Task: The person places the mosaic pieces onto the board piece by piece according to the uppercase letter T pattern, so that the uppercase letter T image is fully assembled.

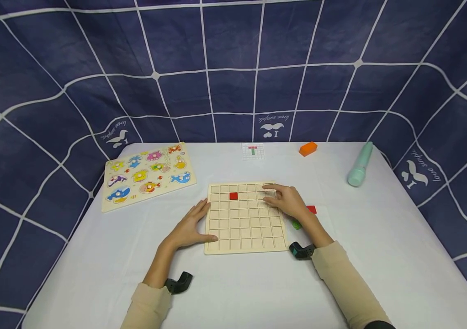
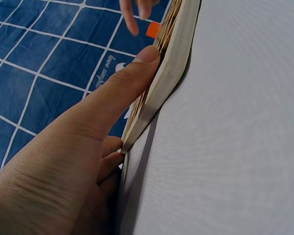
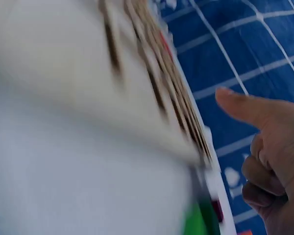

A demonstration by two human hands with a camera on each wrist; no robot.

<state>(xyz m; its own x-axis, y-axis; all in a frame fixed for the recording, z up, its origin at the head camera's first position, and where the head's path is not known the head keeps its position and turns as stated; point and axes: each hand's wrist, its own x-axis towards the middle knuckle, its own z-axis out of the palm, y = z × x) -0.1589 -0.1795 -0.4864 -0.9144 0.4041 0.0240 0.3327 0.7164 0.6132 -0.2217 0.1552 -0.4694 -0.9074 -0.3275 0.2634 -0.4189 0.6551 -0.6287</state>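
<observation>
A square wooden grid board (image 1: 246, 252) lies on the white table, with a red square tile (image 1: 233, 196) in its upper left part. My left hand (image 1: 188, 228) rests along the board's left edge, its fingers fairly straight. In the left wrist view the thumb (image 2: 122, 85) presses on the rim of the board. Over the board's upper right part is my right hand (image 1: 290, 201), thumb and forefinger apart with nothing between them. Beside the board's right edge, partly hidden by the right forearm, are a red piece (image 1: 312, 209) and green pieces (image 1: 296, 224).
Behind the board lies a small pattern card (image 1: 253, 151) with a red and green T shape. A wooden animal puzzle (image 1: 149, 176) is at the back left. An orange block (image 1: 308, 149) and a mint-green microphone-shaped object (image 1: 360, 165) are at the back right. Dark checked cloth (image 1: 233, 91) surrounds the table.
</observation>
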